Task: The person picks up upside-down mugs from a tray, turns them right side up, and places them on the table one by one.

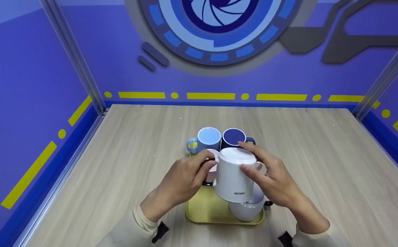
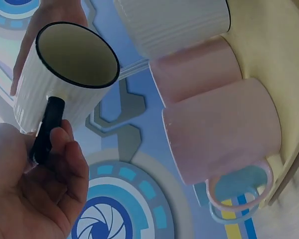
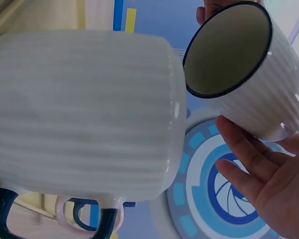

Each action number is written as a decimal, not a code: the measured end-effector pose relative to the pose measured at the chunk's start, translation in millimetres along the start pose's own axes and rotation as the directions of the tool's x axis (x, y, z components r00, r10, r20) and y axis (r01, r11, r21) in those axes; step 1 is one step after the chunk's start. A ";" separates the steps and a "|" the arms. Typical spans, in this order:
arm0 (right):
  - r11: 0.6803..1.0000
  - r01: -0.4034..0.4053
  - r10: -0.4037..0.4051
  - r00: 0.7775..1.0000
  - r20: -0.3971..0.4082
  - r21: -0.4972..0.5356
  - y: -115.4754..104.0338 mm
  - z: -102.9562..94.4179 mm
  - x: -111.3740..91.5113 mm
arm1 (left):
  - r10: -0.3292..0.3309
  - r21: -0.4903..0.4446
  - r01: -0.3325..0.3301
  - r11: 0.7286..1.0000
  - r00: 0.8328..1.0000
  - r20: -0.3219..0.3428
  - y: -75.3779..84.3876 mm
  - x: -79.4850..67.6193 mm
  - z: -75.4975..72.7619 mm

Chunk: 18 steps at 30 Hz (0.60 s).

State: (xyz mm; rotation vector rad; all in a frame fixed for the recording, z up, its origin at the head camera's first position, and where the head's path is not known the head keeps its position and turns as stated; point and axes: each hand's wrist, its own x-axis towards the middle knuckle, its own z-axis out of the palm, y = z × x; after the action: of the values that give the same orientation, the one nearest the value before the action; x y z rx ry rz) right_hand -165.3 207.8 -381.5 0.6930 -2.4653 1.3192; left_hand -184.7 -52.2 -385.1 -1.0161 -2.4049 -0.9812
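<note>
A white ribbed mug (image 1: 234,180), upside down, is held above a yellow tray (image 1: 205,207), its handle (image 2: 50,124) to the left, pinched by the left hand (image 1: 185,176); the right hand (image 1: 276,178), unclenched, touches the opposite side. Another white mug (image 1: 246,212) occupies the tray's near right corner.

Around me, blue-purple walls (image 1: 99,48) stand on three sides of the pale wood-grain table (image 1: 133,137), metal posts (image 1: 78,61) at the corners, yellow stripes (image 1: 211,96) low down, a round emblem (image 1: 219,34) behind.
</note>
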 end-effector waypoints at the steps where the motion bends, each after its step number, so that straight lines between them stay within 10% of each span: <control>1: 1.000 -0.016 0.016 1.000 0.003 0.013 0.5 -0.3 -0.1 | -0.001 -0.011 0.001 1.000 1.000 -0.002 0.5 0.4 1.8; 18: 0.963 -0.218 0.205 0.974 0.095 0.161 1.3 -7.8 0.5 | -0.209 -0.229 0.192 0.954 0.976 -0.054 11.0 5.3 22.4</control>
State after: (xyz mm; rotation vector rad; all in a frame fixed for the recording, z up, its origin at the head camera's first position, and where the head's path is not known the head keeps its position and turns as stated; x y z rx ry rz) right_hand -166.4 214.8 -377.8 0.5376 -2.5692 1.6265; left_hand -181.4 -28.1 -392.8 -0.7967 -2.4084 -1.3617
